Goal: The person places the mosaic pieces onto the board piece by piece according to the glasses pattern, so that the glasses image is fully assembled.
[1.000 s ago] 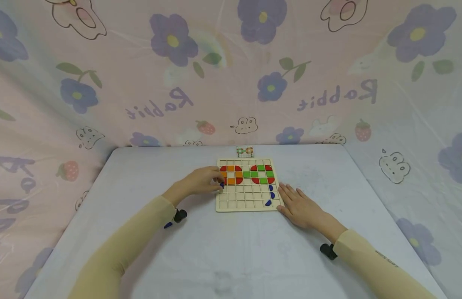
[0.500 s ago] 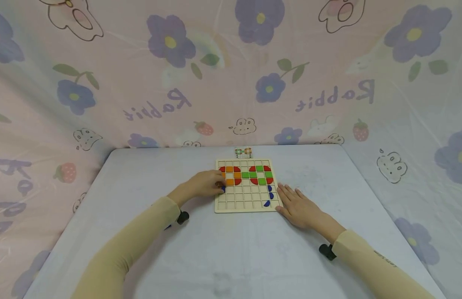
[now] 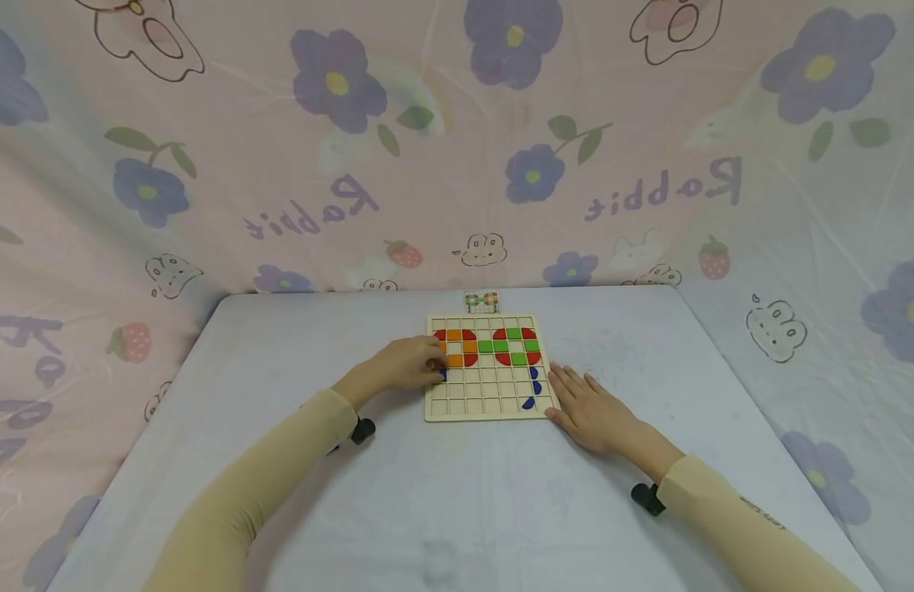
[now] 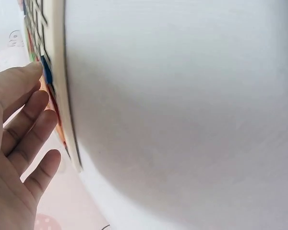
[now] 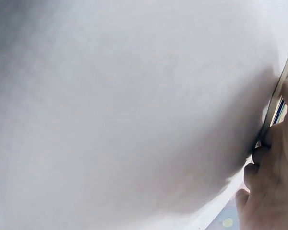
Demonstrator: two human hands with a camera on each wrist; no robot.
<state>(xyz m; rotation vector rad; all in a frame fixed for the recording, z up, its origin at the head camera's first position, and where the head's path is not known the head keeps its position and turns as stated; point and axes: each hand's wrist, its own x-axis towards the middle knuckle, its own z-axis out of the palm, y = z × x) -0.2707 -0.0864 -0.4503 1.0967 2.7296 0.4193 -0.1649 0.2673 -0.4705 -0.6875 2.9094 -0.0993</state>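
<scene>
A pale wooden grid board [image 3: 491,415] lies on the table with several red, orange and green pieces set in its upper rows. My left hand [image 3: 408,363] is at the board's left edge, thumb and index finger pinching a small blue piece [image 4: 46,70] in the cell below the red and orange ones. Part of that piece is hidden by the fingers. With fingers extended, my right hand [image 3: 597,415] rests against the board's right edge. Three blue half-round pieces [image 3: 537,387] lie down the board's right side.
Behind the board lies a small pattern card [image 3: 482,302]. Another blue piece [image 3: 333,450] shows partly from beneath the left wrist. A white cloth [image 3: 457,501] covers the table, and a printed curtain [image 3: 427,164] hangs around it.
My left hand has moved slightly toward me, taking the blue piece down into a left-column cell. In the last half second it barely moves. The right hand stays at the board's edge.
</scene>
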